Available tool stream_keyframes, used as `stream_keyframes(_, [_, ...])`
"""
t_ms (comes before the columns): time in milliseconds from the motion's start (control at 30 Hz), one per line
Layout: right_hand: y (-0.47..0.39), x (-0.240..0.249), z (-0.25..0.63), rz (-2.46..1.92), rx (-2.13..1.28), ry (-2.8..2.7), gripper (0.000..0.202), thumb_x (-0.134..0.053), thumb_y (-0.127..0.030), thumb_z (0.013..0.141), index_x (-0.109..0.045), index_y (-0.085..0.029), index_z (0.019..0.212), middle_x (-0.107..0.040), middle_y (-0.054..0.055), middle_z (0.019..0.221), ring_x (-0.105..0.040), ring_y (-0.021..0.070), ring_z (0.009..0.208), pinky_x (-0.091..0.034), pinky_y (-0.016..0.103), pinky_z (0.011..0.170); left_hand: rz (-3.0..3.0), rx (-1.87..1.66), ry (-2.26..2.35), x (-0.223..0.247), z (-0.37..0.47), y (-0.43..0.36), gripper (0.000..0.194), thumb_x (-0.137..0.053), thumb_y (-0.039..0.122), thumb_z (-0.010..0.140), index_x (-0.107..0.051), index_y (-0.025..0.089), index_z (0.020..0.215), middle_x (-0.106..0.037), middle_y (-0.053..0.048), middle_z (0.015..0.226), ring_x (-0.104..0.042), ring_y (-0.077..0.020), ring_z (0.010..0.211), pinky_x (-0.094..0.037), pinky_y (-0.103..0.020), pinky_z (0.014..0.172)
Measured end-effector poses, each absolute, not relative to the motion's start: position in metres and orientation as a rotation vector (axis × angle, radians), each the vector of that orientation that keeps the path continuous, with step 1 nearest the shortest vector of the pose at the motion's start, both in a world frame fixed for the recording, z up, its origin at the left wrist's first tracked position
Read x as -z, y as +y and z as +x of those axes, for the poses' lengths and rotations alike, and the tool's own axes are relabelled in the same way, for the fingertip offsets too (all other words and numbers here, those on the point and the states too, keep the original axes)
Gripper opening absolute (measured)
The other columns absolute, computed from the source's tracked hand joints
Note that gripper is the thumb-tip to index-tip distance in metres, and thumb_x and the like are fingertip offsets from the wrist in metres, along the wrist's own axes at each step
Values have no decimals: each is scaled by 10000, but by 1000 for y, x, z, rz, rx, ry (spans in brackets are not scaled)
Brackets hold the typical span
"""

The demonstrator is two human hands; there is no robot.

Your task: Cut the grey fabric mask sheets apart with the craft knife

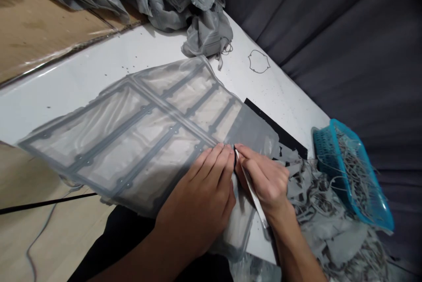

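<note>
A thin grey rubber-like sheet with raised bands and see-through panels lies over the white table, its near edge hanging toward my lap. My left hand rests flat on it, fingers stretched out side by side. Close against those fingertips, my right hand is closed around a slim white tool. The tool slants from the fingertips back along the wrist; its kind is unclear. A dark edge shows at its upper end, between the two hands. My palm and fingers hide the spot where the tool meets the sheet.
Crumpled grey sheets are heaped at the back beside cardboard. A thin ring-shaped strip lies on the white table. At right, a blue basket holds stringy grey trimmings, with more scraps below. A dark curtain hangs behind.
</note>
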State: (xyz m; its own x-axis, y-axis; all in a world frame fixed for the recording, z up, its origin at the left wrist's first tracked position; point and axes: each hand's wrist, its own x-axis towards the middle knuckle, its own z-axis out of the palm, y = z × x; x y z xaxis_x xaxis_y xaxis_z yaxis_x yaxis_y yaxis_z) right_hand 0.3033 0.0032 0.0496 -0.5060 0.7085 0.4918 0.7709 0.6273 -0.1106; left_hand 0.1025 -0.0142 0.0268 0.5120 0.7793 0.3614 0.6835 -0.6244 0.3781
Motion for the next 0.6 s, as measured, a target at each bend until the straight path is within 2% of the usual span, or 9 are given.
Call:
stream_keyframes(200, [2,-48,289,-1269,390,-2308,174,-663,-74,1070,-726,-219,998,-894,122,1140,-885,227,916,-693,280,843,2603,-744,1210,-26,102,-14,550,-472,249,1125,-545,-23,1598,-637,-243,1630,-580,-359,1545,-421,-529,1329])
stream_keyframes(367, [1,-40,283,-1523,455,-2168,190,-609,-116,1100,-741,-209,1000,-883,131,1207,-856,182,754,-647,242,710,2560,-811,1180,-21,102,-14,539,-473,192,1110,-528,-23,1601,-616,-275,1642,-571,-381,1560,-432,-575,1321])
stream_keyframes(467, [3,-39,288,-1499,294,-2112,177,-637,-93,1069,-768,-209,1042,-884,124,1202,-874,205,801,-671,255,715,2546,-821,1169,-21,103,-12,540,-469,181,1096,-545,-32,1586,-628,-295,1621,-591,-401,1540,-467,-598,1284])
stream_keyframes(600, [4,-44,294,-1400,12,-1906,146,-713,-111,1030,-779,-239,1004,-897,94,1118,-891,260,967,-739,338,850,2563,-787,1212,-23,104,-11,544,-451,195,1091,-572,-33,1570,-633,-291,1620,-611,-395,1523,-505,-564,1250])
